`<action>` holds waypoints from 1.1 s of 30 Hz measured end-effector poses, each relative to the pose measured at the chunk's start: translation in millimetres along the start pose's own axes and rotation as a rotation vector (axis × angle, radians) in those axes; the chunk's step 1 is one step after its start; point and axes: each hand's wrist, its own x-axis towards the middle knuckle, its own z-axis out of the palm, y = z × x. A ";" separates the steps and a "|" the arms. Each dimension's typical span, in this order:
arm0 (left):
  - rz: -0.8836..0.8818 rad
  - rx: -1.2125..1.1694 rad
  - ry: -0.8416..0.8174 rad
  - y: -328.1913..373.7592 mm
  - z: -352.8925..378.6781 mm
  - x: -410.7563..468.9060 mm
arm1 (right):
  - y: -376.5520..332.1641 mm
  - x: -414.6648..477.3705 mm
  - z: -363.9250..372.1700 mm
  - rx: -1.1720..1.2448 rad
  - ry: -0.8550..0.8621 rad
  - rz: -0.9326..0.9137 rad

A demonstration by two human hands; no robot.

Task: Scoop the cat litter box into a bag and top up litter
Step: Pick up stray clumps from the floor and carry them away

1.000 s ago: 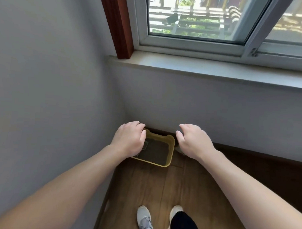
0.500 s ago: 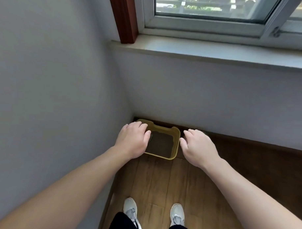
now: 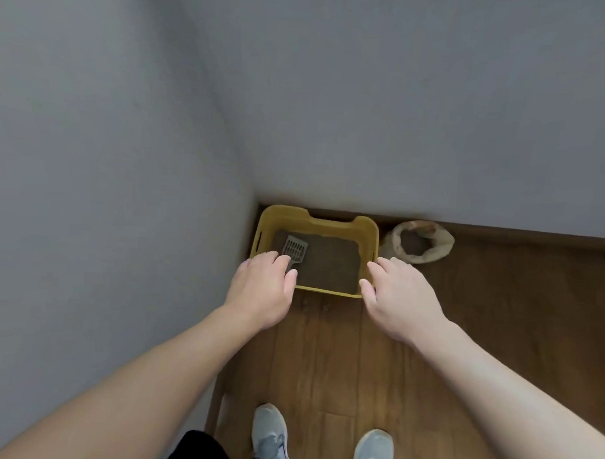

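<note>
A yellow litter box [image 3: 333, 224] stands on the wood floor in the corner of two grey walls, filled with dark grey litter [image 3: 330, 264]. A grey slotted scoop [image 3: 295, 248] lies in its left part; my left hand covers its handle end in the image. My left hand [image 3: 261, 291] hovers over the box's near left corner, fingers loosely curled, holding nothing. My right hand [image 3: 400, 298] hovers over the near right corner with relaxed fingers, also holding nothing.
A beige bag [image 3: 422, 243] with its top rolled open, dark litter inside, sits against the back wall just right of the box. My two grey shoes [image 3: 270, 434] stand on the floorboards below. The left wall runs close beside the box.
The view has tilted down, so the window is gone and the whole box, the scoop and the bag now show. Both hands have dropped toward the box's near edge.
</note>
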 end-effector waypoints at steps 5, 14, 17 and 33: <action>0.022 0.000 0.010 -30.9 124.5 28.8 | 19.2 30.1 125.5 -0.013 -0.008 -0.010; 0.157 0.079 0.002 -94.2 308.4 86.8 | 47.1 77.8 324.8 -0.046 -0.085 -0.185; 0.213 0.095 -0.044 -104.7 356.8 100.5 | 55.3 94.8 371.6 0.006 -0.136 -0.202; 0.099 0.009 -0.258 -138.8 499.6 156.3 | 77.9 167.3 514.6 0.129 -0.229 -0.125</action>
